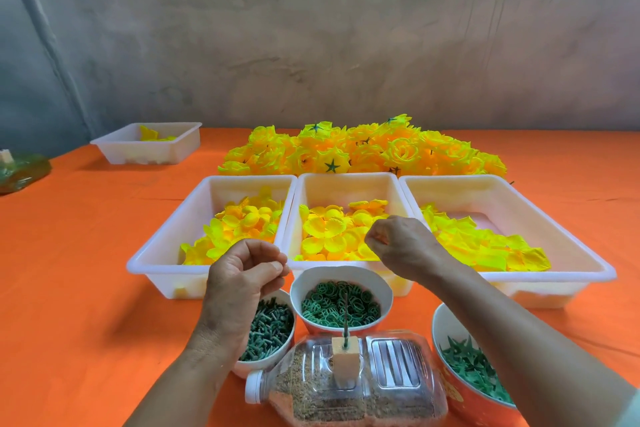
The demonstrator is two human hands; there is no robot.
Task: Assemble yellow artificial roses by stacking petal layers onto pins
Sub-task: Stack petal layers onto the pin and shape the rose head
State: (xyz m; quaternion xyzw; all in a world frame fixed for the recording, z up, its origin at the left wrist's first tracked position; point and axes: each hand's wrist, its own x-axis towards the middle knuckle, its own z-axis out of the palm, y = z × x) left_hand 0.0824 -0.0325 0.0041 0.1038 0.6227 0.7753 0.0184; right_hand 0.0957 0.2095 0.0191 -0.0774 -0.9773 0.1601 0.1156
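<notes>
Three white trays hold loose yellow petal layers: the left tray (156, 253), the middle tray (349, 184) and the right tray (554, 253). Behind them lies a heap of finished yellow roses (363, 149). A thin green spike (345, 321) stands in a foam block (343, 355) on a bottle lying on its side (363, 388). My left hand (242, 277) hovers above the bowl of green pins (268, 329), thumb pressed to forefinger; I cannot see anything in the pinch. My right hand (398, 243) is curled in a fist over the middle tray's petals, nothing visible in it.
A bowl of green rings (341, 302) sits in front of the middle tray, and a bowl of green star leaves (474, 371) at the right. A fourth white tray (149, 146) stands far left on the orange cloth (86, 270), with a greenish object (20, 170) at the left edge.
</notes>
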